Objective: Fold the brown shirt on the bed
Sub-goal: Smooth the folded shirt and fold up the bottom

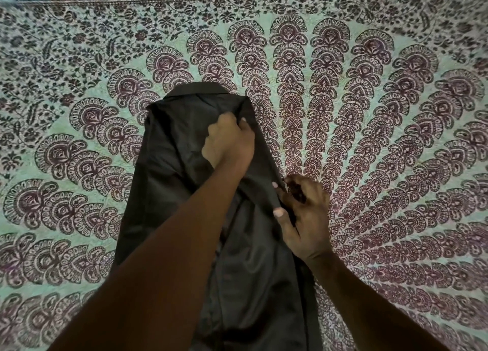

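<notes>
Nearest, at 6 o'clock, the lower part of the brown shirt [253,284] runs off the bottom edge of the view. Its dark cloth lies lengthwise on the bed [396,165] in a long, narrow strip with soft creases. Two bare forearms come in from the bottom corners, at 7 and 5 o'clock. The right hand [303,213], at about 4 o'clock from centre, is curled at the shirt's right edge, thumb and fingertips pinching the cloth there. Further off, close to the centre of the view, the left hand [227,142] reaches across the shirt, its fingers closed round a bunch of cloth near the upper right edge. The two hands are apart, each clamped on the right side of the shirt. Beyond them, toward 12 o'clock, the collar [198,90] end lies flat. The bedspread [317,60], pale green with dark maroon fan motifs, covers the bed all round, with a flowered border along the far side.
</notes>
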Demonstrator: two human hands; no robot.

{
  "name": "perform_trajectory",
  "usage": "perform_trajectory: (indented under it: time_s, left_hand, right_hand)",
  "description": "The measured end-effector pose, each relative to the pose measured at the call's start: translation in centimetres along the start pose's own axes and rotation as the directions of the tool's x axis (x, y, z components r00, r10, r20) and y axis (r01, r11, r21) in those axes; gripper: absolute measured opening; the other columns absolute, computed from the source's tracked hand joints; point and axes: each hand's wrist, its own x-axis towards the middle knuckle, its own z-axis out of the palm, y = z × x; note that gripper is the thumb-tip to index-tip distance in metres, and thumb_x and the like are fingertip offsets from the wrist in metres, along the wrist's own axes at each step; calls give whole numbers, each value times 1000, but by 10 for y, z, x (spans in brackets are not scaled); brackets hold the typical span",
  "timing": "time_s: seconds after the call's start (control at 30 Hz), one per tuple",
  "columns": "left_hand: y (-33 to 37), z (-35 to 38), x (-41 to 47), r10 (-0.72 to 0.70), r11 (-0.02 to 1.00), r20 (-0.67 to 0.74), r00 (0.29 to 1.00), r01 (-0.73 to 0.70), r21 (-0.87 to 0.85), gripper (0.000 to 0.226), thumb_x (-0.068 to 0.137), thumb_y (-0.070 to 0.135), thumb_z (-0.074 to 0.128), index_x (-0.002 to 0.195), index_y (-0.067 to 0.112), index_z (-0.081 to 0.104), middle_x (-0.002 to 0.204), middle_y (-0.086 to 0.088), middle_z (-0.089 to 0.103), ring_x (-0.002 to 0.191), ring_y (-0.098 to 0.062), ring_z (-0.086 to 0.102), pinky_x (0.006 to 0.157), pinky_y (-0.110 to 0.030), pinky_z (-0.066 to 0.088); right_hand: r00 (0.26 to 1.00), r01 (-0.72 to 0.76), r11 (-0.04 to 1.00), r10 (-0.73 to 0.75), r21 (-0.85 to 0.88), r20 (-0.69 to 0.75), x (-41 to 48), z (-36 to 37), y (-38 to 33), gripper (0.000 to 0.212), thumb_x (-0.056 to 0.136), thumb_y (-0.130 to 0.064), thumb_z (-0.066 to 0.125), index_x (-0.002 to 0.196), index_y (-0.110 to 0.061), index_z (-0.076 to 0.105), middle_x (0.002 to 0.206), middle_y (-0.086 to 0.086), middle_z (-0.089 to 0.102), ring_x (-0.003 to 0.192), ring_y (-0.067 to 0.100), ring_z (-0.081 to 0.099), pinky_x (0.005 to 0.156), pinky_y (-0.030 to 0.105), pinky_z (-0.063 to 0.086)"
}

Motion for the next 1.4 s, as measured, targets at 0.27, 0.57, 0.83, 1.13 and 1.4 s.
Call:
perform_trajectory:
  time_s: [0.27,0.57,0.83,1.13,1.4]
  left_hand:
    - [-13,-2,7,88,986,-24,996,-84,141,39,109,43,44,129,12,59,134,-20,61,122,-43,60,96,-47,48]
    - [-16,-3,-12,84,996,-96,992,-81,36,51,107,57,35,130,17,57,128,-19,65,120,-43,60,95,-47,47]
    - [-44,1,-13,262,955,68,963,-249,-162,32,96,29,70,122,17,56,94,-2,60,95,-22,51,83,-27,37]
    - [-92,-20,-83,106,994,227,968,-108,-3,22,93,13,54,110,17,67,125,-14,67,118,-35,63,105,-40,50]
    - [-99,-28,-108,157,986,151,976,-147,-74,12,97,17,62,106,9,66,119,-16,68,112,-34,65,100,-45,53]
  right_hand:
    - [1000,-21,1000,21,2,-7,0,0,-2,65,107,-58,27,124,-19,76,131,12,61,108,35,55,87,47,41]
    - [999,-7,1000,7,0,-39,-1,6,2,33,96,-34,60,120,-21,78,127,6,63,106,33,55,86,44,39]
    - [999,8,1000,-9,-27,-52,2,6,2,32,93,-36,64,117,-20,79,124,7,64,105,35,57,86,45,41]
    - [996,-90,996,90,27,21,3,0,-3,31,85,-32,66,110,-20,80,123,8,63,109,36,57,94,49,43]
    - [966,-256,960,249,113,74,-13,-18,-30,51,92,-58,59,108,-16,81,126,7,63,119,32,56,106,54,42]
